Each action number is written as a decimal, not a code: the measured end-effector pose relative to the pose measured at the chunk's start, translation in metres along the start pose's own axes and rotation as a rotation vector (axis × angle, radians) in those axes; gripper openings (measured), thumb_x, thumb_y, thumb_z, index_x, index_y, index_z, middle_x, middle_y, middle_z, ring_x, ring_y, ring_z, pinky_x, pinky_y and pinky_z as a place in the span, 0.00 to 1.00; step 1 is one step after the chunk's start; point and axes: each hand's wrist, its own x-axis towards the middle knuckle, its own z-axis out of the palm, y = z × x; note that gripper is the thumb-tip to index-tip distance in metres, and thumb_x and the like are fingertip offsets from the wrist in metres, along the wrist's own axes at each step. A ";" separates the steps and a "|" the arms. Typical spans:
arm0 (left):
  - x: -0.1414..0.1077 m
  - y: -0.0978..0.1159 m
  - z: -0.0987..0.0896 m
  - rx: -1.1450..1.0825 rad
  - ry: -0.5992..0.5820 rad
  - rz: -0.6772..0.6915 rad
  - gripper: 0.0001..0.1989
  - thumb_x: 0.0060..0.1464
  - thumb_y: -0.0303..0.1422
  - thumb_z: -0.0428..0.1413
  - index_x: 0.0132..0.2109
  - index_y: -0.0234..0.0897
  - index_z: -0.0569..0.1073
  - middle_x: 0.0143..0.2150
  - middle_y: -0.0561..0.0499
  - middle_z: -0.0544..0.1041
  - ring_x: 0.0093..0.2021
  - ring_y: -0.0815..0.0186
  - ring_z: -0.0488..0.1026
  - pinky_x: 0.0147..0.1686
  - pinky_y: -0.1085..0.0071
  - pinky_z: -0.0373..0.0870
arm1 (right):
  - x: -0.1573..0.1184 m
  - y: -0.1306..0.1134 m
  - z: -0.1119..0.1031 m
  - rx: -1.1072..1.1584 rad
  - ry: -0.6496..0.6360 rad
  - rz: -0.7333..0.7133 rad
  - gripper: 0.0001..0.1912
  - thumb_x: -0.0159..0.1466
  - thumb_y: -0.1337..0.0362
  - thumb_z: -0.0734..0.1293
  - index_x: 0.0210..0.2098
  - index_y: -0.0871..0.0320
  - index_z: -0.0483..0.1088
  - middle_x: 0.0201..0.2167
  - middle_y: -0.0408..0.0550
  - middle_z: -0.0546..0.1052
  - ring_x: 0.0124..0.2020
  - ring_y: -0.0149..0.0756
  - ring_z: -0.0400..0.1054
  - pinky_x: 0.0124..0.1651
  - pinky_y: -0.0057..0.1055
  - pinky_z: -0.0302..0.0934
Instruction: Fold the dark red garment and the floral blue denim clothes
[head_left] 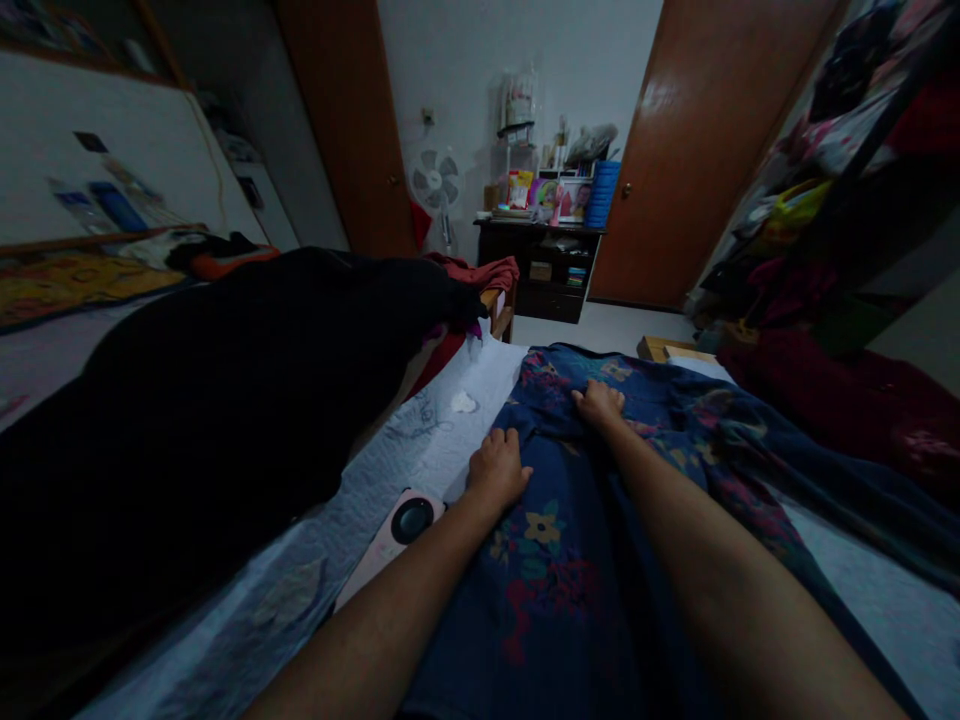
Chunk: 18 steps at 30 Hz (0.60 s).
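Your left hand [498, 470] and, farther off, right hand [601, 404] rest on a floral garment [585, 520], fingers curled; whether they grip is unclear. Black cloth [232, 400] lies left.

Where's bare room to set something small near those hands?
The pale sheet is mostly bare between the dark cloth and the floral garment, beyond the pink object. It's crowded where the left hand and right hand rest on the garment, and the cabinet is packed on top.

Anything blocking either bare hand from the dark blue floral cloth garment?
Nothing visible: left hand and right hand both rest on the dark blue floral cloth garment. The pink rectangular object with dark disc lies beside it, not between.
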 end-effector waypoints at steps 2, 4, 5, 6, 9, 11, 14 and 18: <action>0.007 0.000 0.002 0.004 -0.039 -0.003 0.17 0.57 0.33 0.53 0.53 0.37 0.66 0.48 0.42 0.75 0.49 0.56 0.74 0.47 0.63 0.70 | 0.005 -0.002 -0.001 -0.012 -0.021 -0.010 0.20 0.65 0.54 0.62 0.50 0.61 0.72 0.51 0.61 0.74 0.54 0.52 0.65 0.56 0.47 0.54; 0.012 -0.001 0.000 -0.026 -0.072 0.004 0.16 0.58 0.28 0.49 0.53 0.38 0.66 0.46 0.43 0.77 0.47 0.58 0.76 0.45 0.65 0.71 | 0.008 -0.004 -0.005 -0.015 -0.032 -0.052 0.16 0.63 0.59 0.64 0.47 0.58 0.73 0.48 0.57 0.75 0.51 0.48 0.68 0.53 0.41 0.58; 0.015 -0.001 -0.003 -0.053 -0.076 0.014 0.17 0.57 0.27 0.48 0.54 0.38 0.67 0.46 0.44 0.78 0.47 0.59 0.76 0.45 0.66 0.71 | 0.010 -0.005 -0.008 -0.014 -0.026 -0.078 0.15 0.64 0.61 0.63 0.47 0.57 0.74 0.47 0.55 0.75 0.50 0.45 0.68 0.51 0.37 0.59; 0.017 -0.001 -0.007 -0.089 -0.070 0.029 0.18 0.57 0.26 0.48 0.54 0.38 0.67 0.46 0.44 0.78 0.47 0.58 0.76 0.46 0.66 0.70 | 0.010 -0.006 -0.012 -0.012 -0.011 -0.101 0.15 0.64 0.62 0.62 0.48 0.57 0.73 0.48 0.55 0.75 0.50 0.44 0.69 0.50 0.35 0.60; 0.022 0.003 -0.017 -0.236 -0.044 0.072 0.19 0.57 0.28 0.49 0.56 0.38 0.68 0.48 0.44 0.78 0.49 0.58 0.75 0.49 0.65 0.69 | 0.012 -0.006 -0.026 -0.011 0.070 -0.131 0.18 0.68 0.64 0.55 0.51 0.56 0.71 0.51 0.57 0.72 0.49 0.43 0.68 0.48 0.34 0.60; 0.023 0.009 -0.018 -0.334 -0.039 0.085 0.20 0.57 0.30 0.50 0.56 0.38 0.69 0.47 0.46 0.78 0.49 0.60 0.75 0.50 0.66 0.68 | 0.013 -0.003 -0.034 -0.022 0.147 -0.128 0.20 0.68 0.65 0.52 0.52 0.56 0.71 0.51 0.57 0.71 0.47 0.43 0.69 0.46 0.34 0.61; 0.022 0.018 -0.011 -0.430 -0.091 0.121 0.22 0.57 0.32 0.51 0.58 0.36 0.68 0.43 0.46 0.79 0.45 0.60 0.76 0.47 0.67 0.69 | 0.013 0.006 -0.038 -0.056 0.208 -0.101 0.22 0.69 0.66 0.50 0.52 0.56 0.71 0.51 0.58 0.71 0.44 0.43 0.70 0.43 0.34 0.61; 0.018 0.025 0.003 -0.419 -0.265 0.218 0.25 0.57 0.37 0.53 0.60 0.35 0.66 0.44 0.45 0.79 0.45 0.58 0.76 0.45 0.66 0.70 | 0.013 0.016 -0.029 -0.123 0.111 -0.058 0.21 0.66 0.70 0.52 0.49 0.61 0.72 0.51 0.62 0.71 0.48 0.48 0.68 0.47 0.38 0.61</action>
